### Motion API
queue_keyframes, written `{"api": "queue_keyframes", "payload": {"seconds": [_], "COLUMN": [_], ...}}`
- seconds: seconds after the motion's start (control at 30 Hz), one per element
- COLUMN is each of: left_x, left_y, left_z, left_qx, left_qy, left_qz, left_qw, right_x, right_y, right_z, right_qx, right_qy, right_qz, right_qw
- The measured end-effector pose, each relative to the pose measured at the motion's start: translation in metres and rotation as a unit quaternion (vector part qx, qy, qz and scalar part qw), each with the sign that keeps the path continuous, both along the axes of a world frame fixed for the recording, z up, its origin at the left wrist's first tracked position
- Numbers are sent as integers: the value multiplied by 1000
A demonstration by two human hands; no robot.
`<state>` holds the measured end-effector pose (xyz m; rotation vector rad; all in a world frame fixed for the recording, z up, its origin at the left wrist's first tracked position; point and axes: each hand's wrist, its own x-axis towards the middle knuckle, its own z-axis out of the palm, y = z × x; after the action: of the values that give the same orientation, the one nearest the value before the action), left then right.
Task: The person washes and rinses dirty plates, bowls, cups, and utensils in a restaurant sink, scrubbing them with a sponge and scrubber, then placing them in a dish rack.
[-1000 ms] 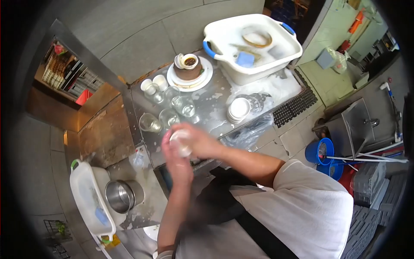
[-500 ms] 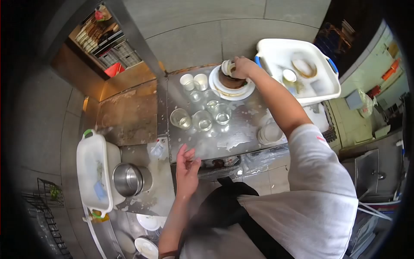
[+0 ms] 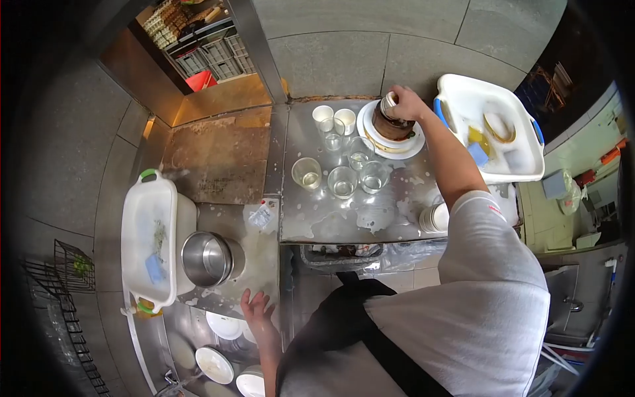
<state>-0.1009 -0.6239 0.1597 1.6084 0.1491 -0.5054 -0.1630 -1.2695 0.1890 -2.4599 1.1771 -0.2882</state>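
Note:
My right hand [image 3: 408, 104] reaches to the back of the steel counter, its fingers closed on a small white cup [image 3: 389, 102]. That cup is at a brown bowl [image 3: 393, 126] stacked on white plates [image 3: 374, 143]. Low in the view, my left hand [image 3: 258, 311] is raised with its fingers apart and holds nothing. Left of the plates stand two white cups [image 3: 323, 114] and several clear glasses [image 3: 342, 182]. A stack of small white dishes [image 3: 435, 218] sits beside my right arm.
A white tub with blue handles [image 3: 456, 85] holds soapy water at the right. At the left are a green-handled tub [image 3: 184, 218], a steel pot [image 3: 206, 259] and a brown board [image 3: 215, 162]. Below lie white plates [image 3: 214, 365]. A steel counter [image 3: 297, 228] runs across the middle.
The view has shifted, so the counter things appear further right. My left hand is lower and further left, over the counter's edge. My right hand remains at the bowl. The cup floating in the right tub no longer shows.

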Motion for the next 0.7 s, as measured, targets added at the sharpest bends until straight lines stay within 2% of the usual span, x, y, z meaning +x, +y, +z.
{"api": "queue_keyframes", "payload": {"seconds": [0.03, 0.1, 0.17, 0.2, 0.27, 0.37, 0.4, 0.47, 0.5, 0.57, 0.63, 0.67, 0.7], "left_x": [-2, -5, -8, -10, -17, -19, -21, -24, -26, -34, -39, -42, -48], "left_y": [6, 10, 14, 15, 18, 28, 26, 34, 38, 41, 45, 48, 54], "left_z": [-4, -7, -7, -6, 1, 0, 4, -7, -14, -14, -12, -13, -13], "left_qx": [0, -1, -4, -5, -12, 7, -2, 9, 0, -8, -1, 3, 5], "left_qy": [16, 31, 42, 42, 50, 78, 96, 91, 88, 85, 77, 65, 66], "left_qz": [-5, -4, 21, 32, 47, 32, 56, 66, 64, 64, 60, 54, 86], "left_qw": [1000, 1000, 999, 999, 998, 996, 994, 994, 994, 994, 995, 996, 994], "right_x": [0, 5, 6, 11, 17, 26, 27, 27, 28, 31, 35, 39, 40], "right_y": [4, 4, 8, 12, 14, 22, 31, 42, 41, 24, -19, 32, 26], "right_z": [-6, -14, -20, -21, -20, -22, -5, -2, -11, -24, -56, -20, -24], "right_qx": [-12, -38, -114, -74, -84, -167, -149, -132, -159, -151, -206, -185, -225], "right_qy": [-31, -33, 25, 28, 44, 63, 102, 52, 46, 100, 125, 188, 234], "right_qz": [43, 49, 21, -14, -17, -11, -5, -12, -29, -11, 11, -45, -26], "right_qw": [999, 998, 993, 997, 995, 984, 984, 990, 986, 983, 970, 964, 946]}}
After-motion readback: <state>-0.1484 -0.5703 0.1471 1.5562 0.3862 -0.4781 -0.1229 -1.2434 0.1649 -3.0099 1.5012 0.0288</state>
